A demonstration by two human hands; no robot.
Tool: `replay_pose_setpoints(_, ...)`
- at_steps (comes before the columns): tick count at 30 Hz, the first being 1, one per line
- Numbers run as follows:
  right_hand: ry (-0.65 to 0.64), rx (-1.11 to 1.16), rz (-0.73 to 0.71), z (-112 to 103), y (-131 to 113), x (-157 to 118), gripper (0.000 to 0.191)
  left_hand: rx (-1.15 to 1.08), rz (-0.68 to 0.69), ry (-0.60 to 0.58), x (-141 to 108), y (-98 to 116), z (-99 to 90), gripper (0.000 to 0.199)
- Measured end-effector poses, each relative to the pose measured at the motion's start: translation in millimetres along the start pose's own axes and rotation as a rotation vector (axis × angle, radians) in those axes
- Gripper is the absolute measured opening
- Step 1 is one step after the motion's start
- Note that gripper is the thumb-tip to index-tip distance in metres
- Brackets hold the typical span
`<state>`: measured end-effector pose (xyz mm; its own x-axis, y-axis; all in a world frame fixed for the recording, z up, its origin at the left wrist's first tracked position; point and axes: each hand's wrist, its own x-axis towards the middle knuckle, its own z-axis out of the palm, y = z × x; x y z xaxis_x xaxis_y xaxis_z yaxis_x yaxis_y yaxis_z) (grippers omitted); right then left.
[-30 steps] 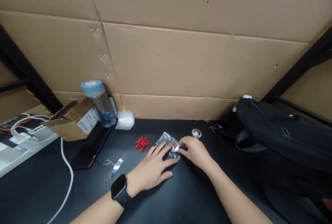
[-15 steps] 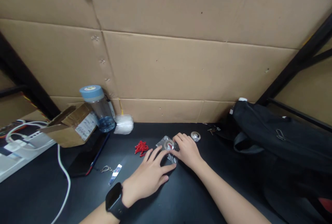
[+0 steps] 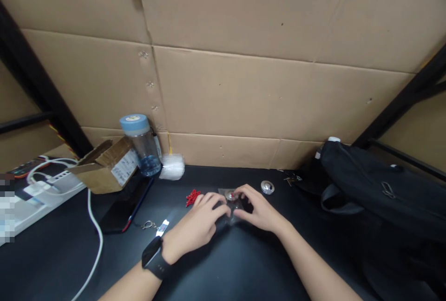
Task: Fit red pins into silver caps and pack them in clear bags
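Note:
A clear plastic bag (image 3: pixel 232 217) lies between my hands, with a small round metallic piece (image 3: pixel 230 195) showing a bit of red at its top. My left hand (image 3: pixel 198 219), with a black watch at the wrist, has its fingers curled on the bag's left side. From the right, the thumb and fingers of my right hand (image 3: pixel 259 210) touch the bag and the round piece. Red strings (image 3: pixel 193 197) lie in a small pile beyond my left hand. Another round silver piece (image 3: pixel 267 187) sits beyond my right hand.
At the left are a cardboard box (image 3: pixel 104 171), a blue-lidded bottle (image 3: pixel 142 147), a phone (image 3: pixel 121 210), a white power strip (image 3: pixel 45 196) and a keyring (image 3: pixel 149 225). White wrap (image 3: pixel 172 167) lies at the back. A black bag (image 3: pixel 376 175) fills the right side.
The view has shifted slightly. My left hand's fingers have curled in from a spread pose, and my right thumb has come away from the fingers and down onto the clear bag.

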<state>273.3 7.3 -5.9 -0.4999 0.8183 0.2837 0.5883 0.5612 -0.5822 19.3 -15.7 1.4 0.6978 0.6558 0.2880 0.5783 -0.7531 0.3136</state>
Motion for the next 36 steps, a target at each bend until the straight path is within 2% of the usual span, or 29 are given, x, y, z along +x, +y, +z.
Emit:
replay_pose_setpoints(2,0.002,0.052,0.004,-8,5,-3,0.023,0.051,-0.062,0.055,5,-3,5.5,0.051)
replay_pose_setpoints(4,0.019,0.056,0.005,-10,10,-4,0.029,0.097,-0.103,0.098,9,-5,13.6,0.039)
replay_pose_setpoints(7,0.031,0.052,-0.014,-4,16,-3,0.028,0.116,-0.101,0.126,13,-8,23.7,0.016)
replay_pose_setpoints(9,0.037,0.064,-0.009,2,17,-1,0.016,0.105,-0.094,0.149,14,-8,25.9,0.009)
replay_pose_setpoints(11,0.05,0.081,0.007,7,17,0,0.001,0.087,-0.094,0.165,14,-9,24.5,0.013)
replay_pose_setpoints(15,0.075,0.178,0.046,9,20,1,0.014,0.015,-0.172,0.188,11,-12,18.0,0.014)
replay_pose_setpoints(18,0.048,0.311,0.128,8,24,1,0.02,-0.069,-0.266,0.189,10,-15,16.8,0.011)
replay_pose_setpoints(21,0.026,0.416,0.243,12,29,2,0.022,-0.148,-0.34,0.177,11,-18,21.2,0.007)
replay_pose_setpoints(25,0.117,0.485,0.312,21,30,1,0.021,-0.157,-0.425,0.223,13,-16,31.5,0.014)
replay_pose_setpoints(28,0.149,0.374,0.289,24,26,-1,0.033,-0.069,-0.383,0.222,15,-11,35.9,0.023)
replay_pose_setpoints(32,0.053,0.058,0.173,21,16,-2,0.031,0.055,-0.272,0.161,15,-3,34.1,0.034)
replay_pose_setpoints(36,-0.028,-0.153,0.117,17,7,-5,0.046,0.139,-0.253,0.105,15,2,31.3,0.034)
